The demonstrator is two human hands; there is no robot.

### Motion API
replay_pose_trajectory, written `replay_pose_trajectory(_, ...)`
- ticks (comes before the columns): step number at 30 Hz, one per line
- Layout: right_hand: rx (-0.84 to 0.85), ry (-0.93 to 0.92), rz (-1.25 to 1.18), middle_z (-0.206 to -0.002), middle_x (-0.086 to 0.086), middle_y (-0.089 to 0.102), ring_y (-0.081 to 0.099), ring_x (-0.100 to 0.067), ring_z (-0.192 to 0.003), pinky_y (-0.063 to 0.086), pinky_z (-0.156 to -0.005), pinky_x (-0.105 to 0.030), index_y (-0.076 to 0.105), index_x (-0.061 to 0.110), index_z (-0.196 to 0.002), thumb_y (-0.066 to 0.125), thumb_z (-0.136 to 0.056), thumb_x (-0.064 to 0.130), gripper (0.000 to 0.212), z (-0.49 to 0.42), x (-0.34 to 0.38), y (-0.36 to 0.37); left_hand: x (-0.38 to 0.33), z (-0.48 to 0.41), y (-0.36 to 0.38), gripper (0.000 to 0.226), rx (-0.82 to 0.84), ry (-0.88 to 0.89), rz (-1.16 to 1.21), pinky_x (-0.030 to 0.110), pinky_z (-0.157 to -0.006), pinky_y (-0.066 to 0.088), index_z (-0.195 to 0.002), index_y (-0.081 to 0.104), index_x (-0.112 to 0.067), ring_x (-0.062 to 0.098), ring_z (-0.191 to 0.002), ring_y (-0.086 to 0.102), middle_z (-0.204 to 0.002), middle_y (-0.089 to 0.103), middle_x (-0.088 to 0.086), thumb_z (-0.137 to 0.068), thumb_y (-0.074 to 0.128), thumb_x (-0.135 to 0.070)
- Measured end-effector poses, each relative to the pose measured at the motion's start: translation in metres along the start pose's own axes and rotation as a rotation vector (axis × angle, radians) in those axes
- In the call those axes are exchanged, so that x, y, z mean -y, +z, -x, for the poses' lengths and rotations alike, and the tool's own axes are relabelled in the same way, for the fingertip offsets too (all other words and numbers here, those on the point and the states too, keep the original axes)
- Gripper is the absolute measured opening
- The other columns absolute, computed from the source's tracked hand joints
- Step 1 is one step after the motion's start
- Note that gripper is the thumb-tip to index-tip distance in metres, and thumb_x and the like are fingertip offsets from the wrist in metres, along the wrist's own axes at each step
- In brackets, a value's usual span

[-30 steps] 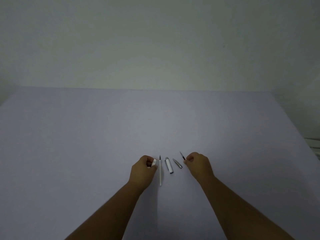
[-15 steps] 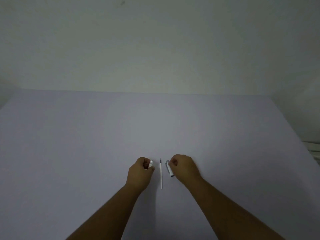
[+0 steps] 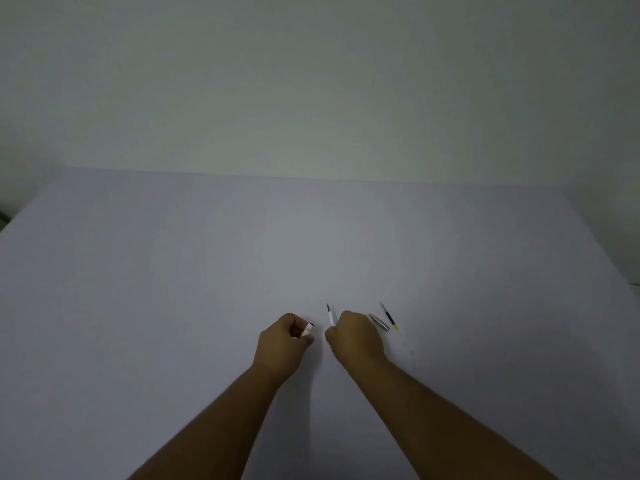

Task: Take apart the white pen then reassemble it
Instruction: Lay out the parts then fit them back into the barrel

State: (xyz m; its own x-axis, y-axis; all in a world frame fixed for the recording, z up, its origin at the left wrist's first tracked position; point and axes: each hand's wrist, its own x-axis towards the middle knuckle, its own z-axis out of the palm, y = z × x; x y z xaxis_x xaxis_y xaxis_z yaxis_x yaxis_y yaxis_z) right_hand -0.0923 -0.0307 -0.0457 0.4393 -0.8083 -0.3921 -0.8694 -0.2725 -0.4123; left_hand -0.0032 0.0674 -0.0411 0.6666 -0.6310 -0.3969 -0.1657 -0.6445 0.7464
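Observation:
The white pen lies in pieces on the pale table [image 3: 207, 271]. My left hand [image 3: 285, 339] is closed on a short white pen piece [image 3: 307, 330], whose end sticks out between the fingers. My right hand [image 3: 356, 336] is a fist closed on the thin white rod [image 3: 331, 317]; only the rod's dark-tipped far end shows past the knuckles. Just right of that hand lie a silver tip cone [image 3: 379, 322] and a thin dark refill [image 3: 390, 317] with a yellow end. The short white barrel section is hidden.
A plain wall [image 3: 311, 81] rises behind the table's far edge. The table's right edge runs close by at the far right.
My right hand shifted left from the barrel section onto the thin rod. The silver cone and dark refill show again to its right. My left hand kept its piece.

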Motion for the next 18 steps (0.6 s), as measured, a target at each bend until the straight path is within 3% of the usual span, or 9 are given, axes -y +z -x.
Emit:
replay_pose_trajectory(3,-0.174,0.006,-0.367,-0.085,-0.014,0.07,0.06,-0.025,-0.075,0.046,-0.065,-0.032,0.066,0.004,-0.087,0.056,-0.083,0.025,0.023,0.002,0.002,-0.016,-0.002,0.002,-0.003,0.007,0.026,0.007,-0.011,0.014,-0.056,0.039,-0.082,0.063,-0.018,0.013,-0.073,0.057,-0.079,0.063,-0.005,-0.08,0.07,-0.018)
replay_pose_trajectory(6,-0.225,0.019,-0.647,-0.073,-0.001,0.061,0.054,-0.019,-0.071,0.046,-0.069,-0.035,0.066,0.007,-0.089,0.058,-0.084,0.024,0.019,0.003,0.002,-0.029,-0.008,0.004,-0.003,0.006,0.051,0.015,0.006,0.017,-0.056,0.041,-0.08,0.065,-0.017,0.013,-0.071,0.055,-0.08,0.064,-0.002,-0.079,0.071,-0.015)
replay_pose_trajectory(11,-0.193,0.02,-0.692,-0.063,0.01,0.053,0.043,-0.005,-0.054,0.035,-0.053,-0.023,0.068,0.01,-0.089,0.057,-0.083,0.025,0.02,0.004,-0.001,-0.033,-0.02,0.008,-0.002,0.009,0.063,0.043,0.037,0.017,-0.054,0.039,-0.076,0.063,-0.02,0.009,-0.066,0.054,-0.076,0.063,-0.004,-0.08,0.07,-0.015)
replay_pose_trajectory(15,-0.15,-0.015,-0.724,-0.073,0.003,0.061,0.047,-0.005,-0.059,0.039,-0.059,-0.024,0.067,0.009,-0.089,0.057,-0.084,0.024,0.019,0.009,-0.006,-0.032,-0.029,0.011,0.0,0.007,0.069,0.067,0.058,0.016,-0.054,0.039,-0.08,0.063,-0.022,0.003,-0.066,0.053,-0.074,0.06,-0.013,-0.082,0.069,-0.019)
replay_pose_trajectory(18,-0.084,-0.038,-0.702,-0.066,0.009,0.055,0.045,-0.004,-0.058,0.035,-0.056,-0.021,0.068,0.01,-0.086,0.06,-0.082,0.025,0.018,0.012,-0.009,-0.031,-0.035,0.012,0.002,0.007,0.069,0.091,0.074,0.014,-0.055,0.037,-0.081,0.064,-0.023,0.003,-0.068,0.055,-0.074,0.061,-0.014,-0.082,0.069,-0.019)
